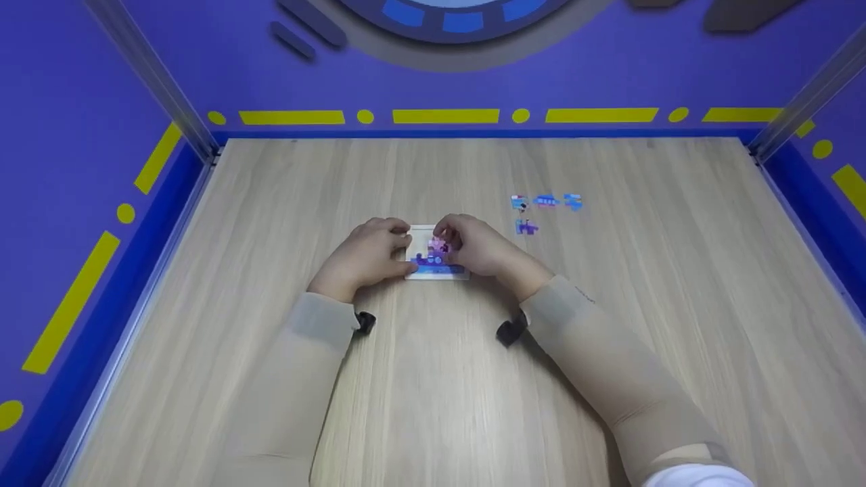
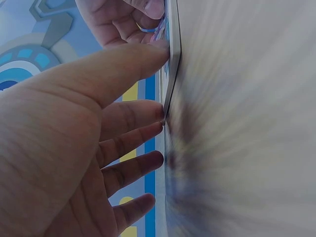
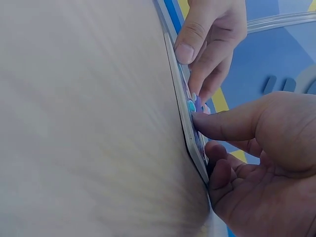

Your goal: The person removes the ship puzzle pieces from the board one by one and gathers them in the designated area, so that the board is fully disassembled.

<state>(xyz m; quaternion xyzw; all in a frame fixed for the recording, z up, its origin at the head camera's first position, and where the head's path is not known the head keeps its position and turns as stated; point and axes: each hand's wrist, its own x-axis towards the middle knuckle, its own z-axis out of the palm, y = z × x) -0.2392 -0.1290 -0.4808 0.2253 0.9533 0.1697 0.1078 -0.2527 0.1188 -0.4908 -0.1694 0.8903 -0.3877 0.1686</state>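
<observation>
A small white puzzle tray lies on the table, its lower part filled with blue and purple puzzle pieces. My left hand is at the tray's left side: the thumb presses near its lower left corner and the fairly straight fingers rest along the edge. In the left wrist view, that thumb lies over the tray rim. My right hand reaches over the tray's right side and pinches a pink puzzle piece between thumb and fingers. Its thumb meets the tray surface in the right wrist view.
Several loose puzzle pieces lie right of the tray and farther back, with a purple one just in front of them. Blue-purple panels with yellow marks wall the wooden table at the back and sides.
</observation>
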